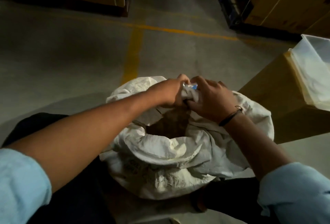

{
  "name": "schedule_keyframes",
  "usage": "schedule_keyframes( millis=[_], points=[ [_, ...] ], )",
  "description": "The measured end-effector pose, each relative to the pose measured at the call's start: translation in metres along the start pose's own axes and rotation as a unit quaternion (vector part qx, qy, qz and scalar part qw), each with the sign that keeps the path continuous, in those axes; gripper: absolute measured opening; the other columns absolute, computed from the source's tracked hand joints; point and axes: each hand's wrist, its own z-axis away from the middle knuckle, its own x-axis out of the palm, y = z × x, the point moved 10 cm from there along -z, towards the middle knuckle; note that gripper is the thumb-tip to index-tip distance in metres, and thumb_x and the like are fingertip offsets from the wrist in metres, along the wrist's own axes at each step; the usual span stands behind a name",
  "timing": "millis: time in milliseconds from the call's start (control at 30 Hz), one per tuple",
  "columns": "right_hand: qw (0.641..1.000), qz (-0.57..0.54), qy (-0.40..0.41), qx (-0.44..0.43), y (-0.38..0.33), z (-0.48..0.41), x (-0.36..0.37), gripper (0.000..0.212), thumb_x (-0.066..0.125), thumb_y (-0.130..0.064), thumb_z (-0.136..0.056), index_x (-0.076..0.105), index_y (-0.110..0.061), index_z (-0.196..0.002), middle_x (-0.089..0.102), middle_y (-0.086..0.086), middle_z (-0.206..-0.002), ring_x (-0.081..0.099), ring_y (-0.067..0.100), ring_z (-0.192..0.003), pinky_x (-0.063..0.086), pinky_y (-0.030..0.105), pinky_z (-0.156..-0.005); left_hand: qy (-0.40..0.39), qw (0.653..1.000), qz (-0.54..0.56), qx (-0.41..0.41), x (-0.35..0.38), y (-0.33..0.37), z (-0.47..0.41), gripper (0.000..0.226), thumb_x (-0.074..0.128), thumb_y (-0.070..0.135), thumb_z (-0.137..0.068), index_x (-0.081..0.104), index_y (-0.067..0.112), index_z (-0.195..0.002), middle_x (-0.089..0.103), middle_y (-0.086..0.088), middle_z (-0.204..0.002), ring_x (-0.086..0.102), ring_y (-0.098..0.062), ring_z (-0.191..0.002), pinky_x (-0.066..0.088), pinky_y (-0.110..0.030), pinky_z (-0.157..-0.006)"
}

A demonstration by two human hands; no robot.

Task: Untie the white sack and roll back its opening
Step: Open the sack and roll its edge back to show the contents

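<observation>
White woven cloth fills the middle of the head view. The white sack [160, 161] stands on the grey floor [71, 54] between the person's knees, near a cardboard box [267, 102] with a clear plastic tub [314, 73] on it. The mouth of the sack is open, brown contents [169, 127] show inside, and the near rim looks turned outward.

Both hands are at the far rim. The left hand [169, 95] has its fingers curled round a twisted bunch of cloth, and the right hand [210, 98] pinches the same bunch from the other side. I cannot tell if this bunch is a remaining knot or only a fold.

I judge that the rolling of the far edge is in hand. The next move calls for loosening the bunch and turning it outward and down, without tipping the sack.
</observation>
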Motion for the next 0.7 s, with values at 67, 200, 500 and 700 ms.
schedule_keyframes(
  millis=[67,200,500,700],
  points=[
    [0.999,0.006,0.038,-0.019,-0.004,0.002,-0.011,0.06,0.062,-0.057,-0.079,0.054,-0.019,-0.125,0.071,0.005,-0.103,0.067,0.033,-0.089,0.051,0.042,-0.078,-0.039,0.995,0.089,-0.008,-0.005,-0.01,-0.006,0.07,0.086,0.013,-0.074,0.052,0.015,-0.135,0.061,0.003,-0.11,0.059,-0.014,-0.1,0.038,-0.015,-0.065],
    [0.996,0.035,0.046,-0.064,-0.02,0.01,-0.008,0.068,0.052,-0.051,-0.092,0.036,-0.017,-0.149,0.064,0.008,-0.113,0.066,0.033,-0.085,0.052,0.04,-0.072,-0.116,0.981,0.153,0.02,-0.007,-0.015,-0.004,0.054,0.087,0.004,-0.073,0.061,0.01,-0.12,0.068,-0.002,-0.109,0.063,-0.014,-0.098,0.052,-0.024,-0.08],
    [0.989,-0.116,-0.08,0.05,0.029,0.008,0.036,0.043,0.043,-0.041,-0.098,0.039,-0.036,-0.14,0.064,0.008,-0.121,0.064,0.037,-0.098,0.053,0.046,-0.076,0.176,0.903,-0.368,0.138,-0.009,0.023,0.026,0.097,0.076,0.041,-0.074,0.027,0.017,-0.155,0.059,-0.009,-0.13,0.057,-0.03,-0.116,0.047,-0.041,-0.099],
    [0.9,-0.33,-0.247,0.142,0.037,0.02,0.076,0.033,0.053,-0.042,-0.099,0.058,-0.029,-0.129,0.065,-0.003,-0.125,0.059,0.019,-0.118,0.044,0.041,-0.103,0.053,0.942,-0.324,0.065,0.016,0.0,0.016,0.074,0.072,0.041,-0.084,0.039,0.022,-0.147,0.067,-0.01,-0.121,0.066,-0.033,-0.105,0.048,-0.038,-0.073]
  ],
)
